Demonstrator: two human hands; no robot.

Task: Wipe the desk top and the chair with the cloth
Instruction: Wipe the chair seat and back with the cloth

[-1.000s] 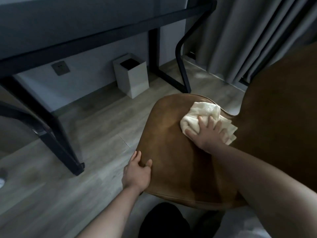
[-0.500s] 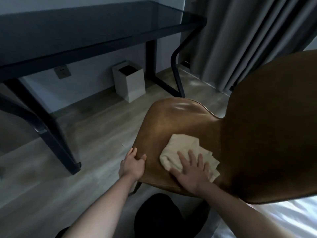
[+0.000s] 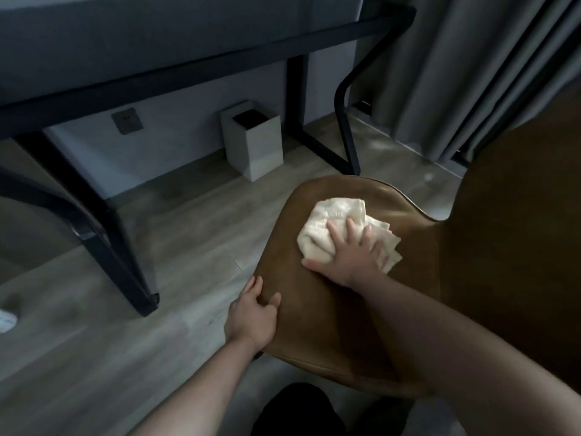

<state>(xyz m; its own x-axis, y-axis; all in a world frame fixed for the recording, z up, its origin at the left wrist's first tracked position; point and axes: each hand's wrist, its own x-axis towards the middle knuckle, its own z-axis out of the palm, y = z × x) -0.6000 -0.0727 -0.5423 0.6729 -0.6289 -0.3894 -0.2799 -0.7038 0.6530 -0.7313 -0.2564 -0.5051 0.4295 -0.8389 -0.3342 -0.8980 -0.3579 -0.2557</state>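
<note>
A brown leather chair [image 3: 317, 309] fills the lower right, its seat toward me and its tall back rising at the right edge. A crumpled cream cloth [image 3: 330, 221] lies on the far part of the seat. My right hand [image 3: 352, 253] presses flat on the cloth, fingers spread over it. My left hand [image 3: 251, 316] grips the seat's left front edge, thumb on top. The dark glass desk top [image 3: 157, 36] spans the upper left on black metal legs.
A white square bin [image 3: 254, 143] stands under the desk by the wall, beside a wall socket [image 3: 127, 121]. Black desk legs [image 3: 119, 256] stand left of the chair. Grey curtains [image 3: 471, 64] hang at the upper right. Wood floor lies between the desk and the chair.
My right hand has pushed the cloth from the near part of the seat back to the far part. My left hand keeps its grip on the seat edge.
</note>
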